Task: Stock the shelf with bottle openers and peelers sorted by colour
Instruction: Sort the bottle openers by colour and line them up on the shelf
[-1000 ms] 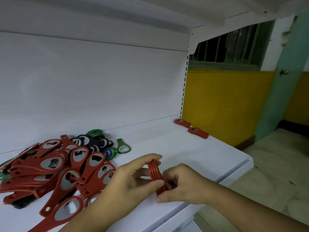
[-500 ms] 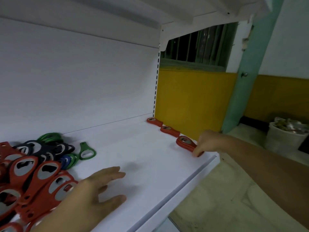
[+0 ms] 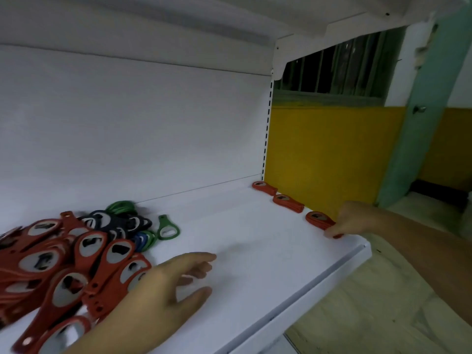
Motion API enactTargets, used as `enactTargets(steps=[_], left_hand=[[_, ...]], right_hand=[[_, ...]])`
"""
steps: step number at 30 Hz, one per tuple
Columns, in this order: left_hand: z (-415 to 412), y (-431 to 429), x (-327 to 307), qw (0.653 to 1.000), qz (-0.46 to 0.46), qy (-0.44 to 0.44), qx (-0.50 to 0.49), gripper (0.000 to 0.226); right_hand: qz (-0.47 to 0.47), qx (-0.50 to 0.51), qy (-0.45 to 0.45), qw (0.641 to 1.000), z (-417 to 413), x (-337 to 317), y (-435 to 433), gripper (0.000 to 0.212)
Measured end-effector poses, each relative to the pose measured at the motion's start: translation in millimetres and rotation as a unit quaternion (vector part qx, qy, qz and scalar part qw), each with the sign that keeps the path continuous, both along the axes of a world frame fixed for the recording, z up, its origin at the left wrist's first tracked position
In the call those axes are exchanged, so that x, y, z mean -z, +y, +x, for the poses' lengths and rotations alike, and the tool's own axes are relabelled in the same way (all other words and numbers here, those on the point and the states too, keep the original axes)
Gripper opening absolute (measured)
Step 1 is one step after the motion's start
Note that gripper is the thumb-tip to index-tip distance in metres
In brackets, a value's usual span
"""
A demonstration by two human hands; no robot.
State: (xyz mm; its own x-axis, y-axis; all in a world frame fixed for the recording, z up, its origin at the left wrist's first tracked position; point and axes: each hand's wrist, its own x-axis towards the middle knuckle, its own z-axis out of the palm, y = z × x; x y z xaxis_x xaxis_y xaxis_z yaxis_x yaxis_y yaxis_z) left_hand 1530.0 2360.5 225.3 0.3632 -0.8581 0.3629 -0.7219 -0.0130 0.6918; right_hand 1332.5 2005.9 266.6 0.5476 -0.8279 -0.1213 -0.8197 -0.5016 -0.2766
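**Head view.** Three small stacks of red bottle openers lay in a row along the right edge of the shelf (image 3: pixel 255 254). The far stack (image 3: pixel 264 188) sat at centre right of the frame beside the slotted upright (image 3: pixel 267 129). The middle stack (image 3: pixel 288 203) was just below and right of it, and the near stack (image 3: pixel 319 221) lower right again. The openers in each stack could not be counted.

At lower left sat one red heap (image 3: pixel 63 264), too tangled for a count. Behind it lay a cluster of black openers (image 3: pixel 115 222), a green bundle (image 3: pixel 121 207) and some blue openers (image 3: pixel 141 240). One single green opener (image 3: pixel 167 227) lay apart at the right of the cluster.

The shelf was white, with a white back panel (image 3: pixel 127 123). Past its right end stood a yellow wall (image 3: pixel 327 154), a barred window (image 3: pixel 339 67) and a teal door frame (image 3: pixel 421 111).

Each of the three stacks lay flat, its long axis running from upper left to lower right. The rounded head with its metal opening pointed to the upper left. The stacks were set end to end and apart from one another.

My right hand (image 3: pixel 355 221) pinched the handle end of the near stack, fingers curled on it, while the stack rested on the shelf. My left hand (image 3: pixel 163 297) was at lower centre, just right of the red heap, fingers loosely spread and holding nothing. Whether it touched the shelf could not be told.
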Motion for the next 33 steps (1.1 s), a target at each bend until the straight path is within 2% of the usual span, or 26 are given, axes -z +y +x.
enactTargets(steps=[2,5,7,9,11,13,15,16,18,21,25,29,33], left_hand=[[-5.4,6.8,-12.7,0.998,-0.042,0.012,-0.035,0.037],[-2.7,18.6,-35.4,0.977,-0.126,0.066,-0.161,0.029],[0.9,31.7,-43.6,0.958,-0.123,0.068,-0.248,0.021],[-1.4,50.9,-40.7,0.949,-0.056,0.025,-0.309,0.017],[-11.6,73.5,-25.4,0.933,0.029,-0.049,-0.355,0.031],[-22.7,92.3,-5.0,0.909,0.102,-0.124,-0.384,0.056],[-29.1,103.1,9.6,0.889,0.134,-0.143,-0.414,0.074],[-30.8,105.0,12.9,0.882,0.138,-0.141,-0.428,0.077],[-30.7,103.7,15.1,0.876,0.14,-0.135,-0.441,0.074],[-29.7,101.6,14.9,0.88,0.125,-0.151,-0.433,0.061],[-28.1,103.2,17.5,0.902,0.088,-0.139,-0.399,0.047],[-24.1,102.7,19.5,0.891,0.075,-0.135,-0.426,0.046],[-25.5,104.2,16.7,0.888,0.092,-0.134,-0.43,0.046]], right_hand=[[-0.047,-0.006,-0.005,0.999,-4.1,-3.0,11.6,0.047],[-0.173,-0.01,-0.054,0.983,0.9,-16.0,46.9,0.051],[-0.146,-0.051,-0.126,0.98,13.7,-19.3,76.4,0.041],[-0.087,-0.121,-0.178,0.973,29.3,-15.0,107.1,0.028],[-0.042,-0.194,-0.18,0.963,52.2,-3.4,134.0,0.024],[0.018,-0.252,-0.171,0.952,84.3,7.7,161.2,0.022],[0.067,-0.298,-0.161,0.938,118.1,17.5,189.7,0.027],[0.075,-0.32,-0.147,0.933,133.9,22.4,203.9,0.038],[0.052,-0.36,-0.116,0.924,160.4,28.7,229.1,0.057],[0.024,-0.408,-0.122,0.904,185.4,36.5,254.4,0.055],[0.051,-0.379,-0.153,0.911,194.5,48.6,259.4,0.065],[0.149,-0.349,-0.216,0.899,190.8,52.8,253.2,0.045],[0.192,-0.337,-0.295,0.873,185.5,48.1,253.6,0.019]])
